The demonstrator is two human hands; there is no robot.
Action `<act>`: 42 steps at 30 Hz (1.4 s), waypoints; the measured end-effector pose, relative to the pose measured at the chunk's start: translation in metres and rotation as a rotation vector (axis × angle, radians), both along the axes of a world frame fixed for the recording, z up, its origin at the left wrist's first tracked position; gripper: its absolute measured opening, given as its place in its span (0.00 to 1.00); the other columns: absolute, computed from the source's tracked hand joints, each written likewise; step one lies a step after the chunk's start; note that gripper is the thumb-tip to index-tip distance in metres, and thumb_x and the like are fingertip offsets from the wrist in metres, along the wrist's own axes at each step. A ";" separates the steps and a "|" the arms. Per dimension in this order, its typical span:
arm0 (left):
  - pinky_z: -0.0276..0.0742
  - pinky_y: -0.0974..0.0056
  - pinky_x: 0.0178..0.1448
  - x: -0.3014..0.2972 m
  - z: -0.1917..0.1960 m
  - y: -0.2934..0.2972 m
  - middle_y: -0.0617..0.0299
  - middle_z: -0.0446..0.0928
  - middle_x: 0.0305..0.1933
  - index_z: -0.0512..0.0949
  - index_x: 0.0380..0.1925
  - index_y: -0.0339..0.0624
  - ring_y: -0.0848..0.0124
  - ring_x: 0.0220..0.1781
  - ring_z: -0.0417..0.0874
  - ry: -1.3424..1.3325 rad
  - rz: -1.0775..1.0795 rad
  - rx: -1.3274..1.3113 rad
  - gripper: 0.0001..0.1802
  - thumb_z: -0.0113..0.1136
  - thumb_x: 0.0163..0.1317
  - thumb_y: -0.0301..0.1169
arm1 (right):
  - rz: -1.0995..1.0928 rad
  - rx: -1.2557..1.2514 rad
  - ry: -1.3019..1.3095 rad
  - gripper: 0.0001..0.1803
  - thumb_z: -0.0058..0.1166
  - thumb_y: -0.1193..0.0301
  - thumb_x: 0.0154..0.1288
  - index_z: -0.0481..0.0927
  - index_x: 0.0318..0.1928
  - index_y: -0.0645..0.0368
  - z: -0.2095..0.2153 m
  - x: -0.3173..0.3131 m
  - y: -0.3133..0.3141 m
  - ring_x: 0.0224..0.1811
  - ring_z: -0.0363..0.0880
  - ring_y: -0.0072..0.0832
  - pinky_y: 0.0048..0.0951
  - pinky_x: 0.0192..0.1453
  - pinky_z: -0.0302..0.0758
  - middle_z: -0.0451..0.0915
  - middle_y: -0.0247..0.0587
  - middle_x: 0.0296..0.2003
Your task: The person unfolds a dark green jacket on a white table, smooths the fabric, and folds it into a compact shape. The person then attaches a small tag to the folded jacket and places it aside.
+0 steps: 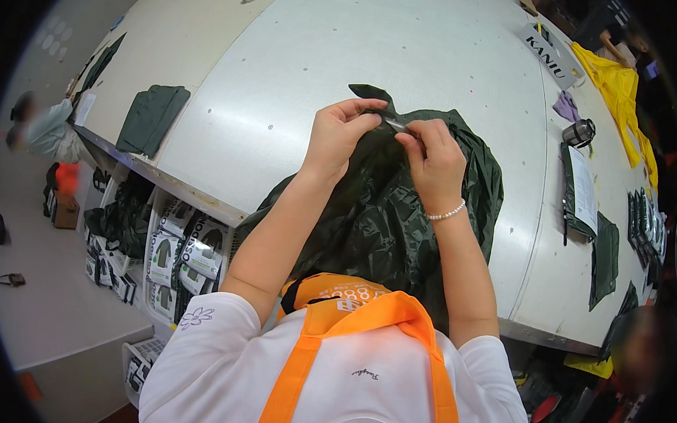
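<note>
In the head view, the left hand (343, 131) is closed in a pinch on the far edge of a dark green garment (399, 222). The right hand (439, 155), wearing a beaded bracelet (446, 211), has thumb and fingers pinched on a small shiny item (396, 126) right beside the left fingertips; it is too small to identify. The garment lies crumpled at the near side of the pale table (307, 80), spreading beneath both forearms.

Below the table's left edge, a white basket (152, 221) holds clear packages (203, 243) with printed cards, leaning against one another. Farther left, another white basket (126, 263) carries dark bundles (129, 214), with more packages near its lower part. A lower, nearer white basket (147, 348) contains small black-and-white packs (137, 371). On the floor at far left stands a cardboard box (66, 211), an orange-red item (67, 176) just above it.

On the table's right side, a silver-and-black tumbler (579, 133) lies tilted near a lilac cloth (567, 106); its contents cannot be made out. A folded green garment (153, 120) lies at left.
</note>
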State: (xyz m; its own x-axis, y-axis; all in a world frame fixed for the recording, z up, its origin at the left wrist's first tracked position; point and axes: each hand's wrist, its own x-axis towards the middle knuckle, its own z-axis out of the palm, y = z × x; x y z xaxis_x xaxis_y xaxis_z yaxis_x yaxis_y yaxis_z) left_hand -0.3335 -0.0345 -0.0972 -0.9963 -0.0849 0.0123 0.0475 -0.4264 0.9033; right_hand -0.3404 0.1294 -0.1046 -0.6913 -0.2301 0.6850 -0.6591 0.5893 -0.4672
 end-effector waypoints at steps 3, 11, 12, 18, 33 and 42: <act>0.77 0.73 0.43 0.004 0.004 0.001 0.56 0.80 0.36 0.79 0.39 0.29 0.74 0.37 0.80 0.000 -0.009 -0.043 0.12 0.59 0.53 0.17 | -0.009 -0.053 -0.053 0.11 0.62 0.65 0.57 0.76 0.35 0.58 0.001 0.000 0.005 0.27 0.77 0.34 0.29 0.30 0.74 0.76 0.38 0.30; 0.75 0.73 0.44 0.006 0.004 0.006 0.58 0.80 0.36 0.80 0.38 0.31 0.75 0.38 0.80 -0.033 -0.043 -0.310 0.12 0.64 0.51 0.19 | 0.009 0.089 -0.148 0.12 0.60 0.63 0.59 0.78 0.36 0.57 0.028 -0.002 0.017 0.29 0.79 0.32 0.28 0.30 0.75 0.76 0.38 0.32; 0.75 0.73 0.44 0.005 0.002 0.007 0.59 0.81 0.36 0.80 0.37 0.32 0.75 0.38 0.80 -0.014 -0.033 -0.337 0.12 0.64 0.51 0.20 | -0.004 0.144 -0.143 0.12 0.60 0.63 0.58 0.78 0.36 0.57 0.034 -0.001 0.017 0.29 0.79 0.33 0.29 0.30 0.75 0.76 0.38 0.32; 0.74 0.72 0.41 0.012 -0.001 0.022 0.61 0.81 0.32 0.80 0.32 0.34 0.76 0.34 0.80 0.112 0.130 -0.628 0.08 0.66 0.50 0.22 | -0.063 0.512 0.007 0.13 0.60 0.61 0.56 0.75 0.31 0.57 0.055 0.000 0.022 0.26 0.75 0.34 0.32 0.29 0.73 0.72 0.36 0.28; 0.73 0.63 0.29 0.020 -0.017 0.023 0.57 0.76 0.23 0.76 0.23 0.38 0.61 0.26 0.78 0.520 0.567 -1.019 0.08 0.64 0.39 0.18 | 0.106 0.852 0.231 0.11 0.58 0.61 0.57 0.74 0.27 0.54 0.086 -0.011 0.003 0.30 0.74 0.27 0.28 0.33 0.70 0.72 0.33 0.27; 0.74 0.61 0.32 0.021 -0.022 0.022 0.58 0.76 0.25 0.76 0.23 0.38 0.59 0.28 0.78 0.611 0.586 -1.029 0.11 0.61 0.36 0.15 | 0.160 1.088 0.233 0.01 0.56 0.71 0.51 0.77 0.26 0.52 0.097 -0.012 -0.020 0.30 0.76 0.26 0.26 0.34 0.70 0.74 0.32 0.27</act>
State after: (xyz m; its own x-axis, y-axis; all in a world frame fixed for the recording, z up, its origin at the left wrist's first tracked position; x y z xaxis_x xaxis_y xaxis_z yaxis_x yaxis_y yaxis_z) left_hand -0.3130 -0.0123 -0.1197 -0.6275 -0.1794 0.7577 0.4983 0.6552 0.5678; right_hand -0.3528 0.1097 -0.0075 -0.4819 -0.8587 0.1743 -0.7677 0.5096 0.3885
